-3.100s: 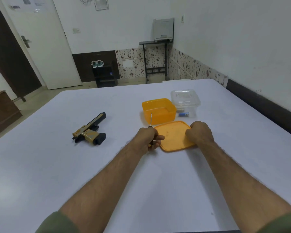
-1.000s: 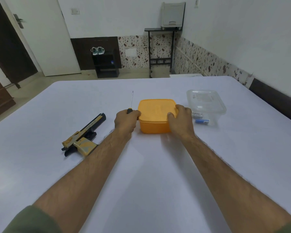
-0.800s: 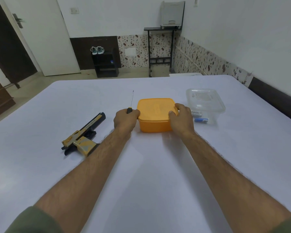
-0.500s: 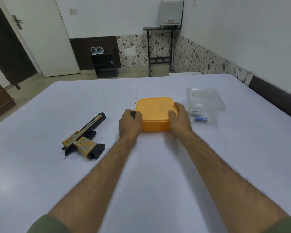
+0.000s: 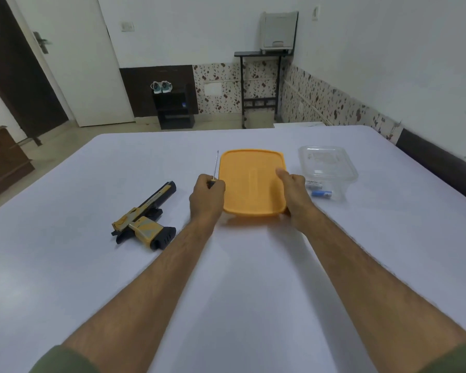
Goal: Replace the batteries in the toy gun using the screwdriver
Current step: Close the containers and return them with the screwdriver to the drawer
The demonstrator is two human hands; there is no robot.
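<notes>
left hand (image 5: 206, 197): closed on the screwdriver (image 5: 215, 168), pressed to the orange box (image 5: 252, 181)
right hand (image 5: 293, 193): box gripped at 3 o'clock
table (image 5: 253, 278): white; toy gun (image 5: 145, 218) at 9 o'clock
room: white door (image 5: 73, 57)

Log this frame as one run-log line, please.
left hand: holding screwdriver | right hand: on orange box, lid on | toy gun: untouched on table

White walls (image 5: 388, 49) with a speckled lower band (image 5: 226, 90); white door (image 5: 73, 63) at left; black stand (image 5: 261, 84) in the corner.
</notes>
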